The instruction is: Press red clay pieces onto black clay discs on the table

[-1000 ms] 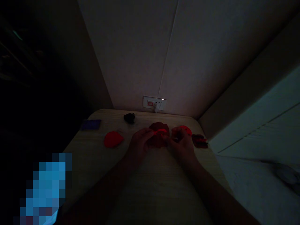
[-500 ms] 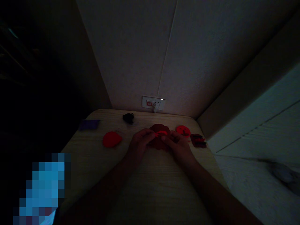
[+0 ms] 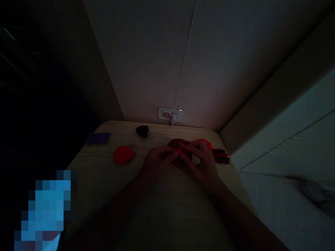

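Above a dark red round piece of what looks like modelling clay (image 3: 180,162), a small bright red strip of clay (image 3: 179,151) is between my hands. My left hand (image 3: 158,160) pinches the strip's left side between thumb and forefinger. Thumb and forefinger of my right hand (image 3: 202,162) close on its other side, the fingertips partly hiding it. Behind the right hand, a flat bright red clay disc (image 3: 208,143) is mostly covered. Another bright red lump (image 3: 124,155) lies left of my hands. Dim light blurs the finer details.
A black lump (image 3: 142,131) and a purple packet-like piece (image 3: 98,138) lie on the wooden table (image 3: 157,209) at the back left. Near its right edge is a dark red piece with black strips (image 3: 220,156). A wall socket (image 3: 170,114) holds a plug.
The strip, curved and longer in sight before, now shows only as a small bit between the fingertips. My right hand has shifted, its forefinger reaching left, and covers more of the red disc.
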Tool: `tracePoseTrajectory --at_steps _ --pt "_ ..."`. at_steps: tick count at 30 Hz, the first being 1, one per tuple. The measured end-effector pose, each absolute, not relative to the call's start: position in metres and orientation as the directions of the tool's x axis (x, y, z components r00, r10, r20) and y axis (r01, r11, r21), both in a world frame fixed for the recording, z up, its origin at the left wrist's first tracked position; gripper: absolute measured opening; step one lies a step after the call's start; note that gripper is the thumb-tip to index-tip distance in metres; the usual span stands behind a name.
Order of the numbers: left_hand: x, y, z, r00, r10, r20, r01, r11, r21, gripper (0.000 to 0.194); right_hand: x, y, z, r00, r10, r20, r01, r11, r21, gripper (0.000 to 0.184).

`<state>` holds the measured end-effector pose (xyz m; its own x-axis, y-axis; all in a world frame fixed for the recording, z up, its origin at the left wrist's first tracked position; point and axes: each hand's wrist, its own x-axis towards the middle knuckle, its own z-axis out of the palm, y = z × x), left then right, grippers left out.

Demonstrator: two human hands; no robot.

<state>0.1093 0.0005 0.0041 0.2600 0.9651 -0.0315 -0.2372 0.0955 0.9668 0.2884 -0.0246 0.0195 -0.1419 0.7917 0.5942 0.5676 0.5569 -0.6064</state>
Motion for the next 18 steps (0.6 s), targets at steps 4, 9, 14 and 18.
tracePoseTrajectory --at_steps 4,9,14,18 --pt "0.107 0.0027 0.0019 0.264 0.964 -0.007 -0.158 0.05 0.986 0.019 0.2916 -0.0237 0.0229 -0.217 0.77 0.6 0.568 0.6 -0.564 0.024" --pt "0.1056 0.0024 0.0022 0.272 0.962 -0.005 -0.105 0.035 0.994 0.016 0.2944 -0.0228 0.0246 -0.302 0.721 0.624 0.583 0.657 -0.478 0.016" --pt "0.1068 0.001 0.0032 0.263 0.965 0.014 -0.079 0.007 0.997 0.016 0.2893 -0.0258 0.0273 -0.358 0.704 0.613 0.605 0.675 -0.422 0.012" --pt "0.108 0.0019 0.0022 0.257 0.965 0.046 -0.085 -0.025 0.996 0.015 0.2867 -0.0282 0.0284 -0.292 0.742 0.603 0.612 0.63 -0.479 0.011"
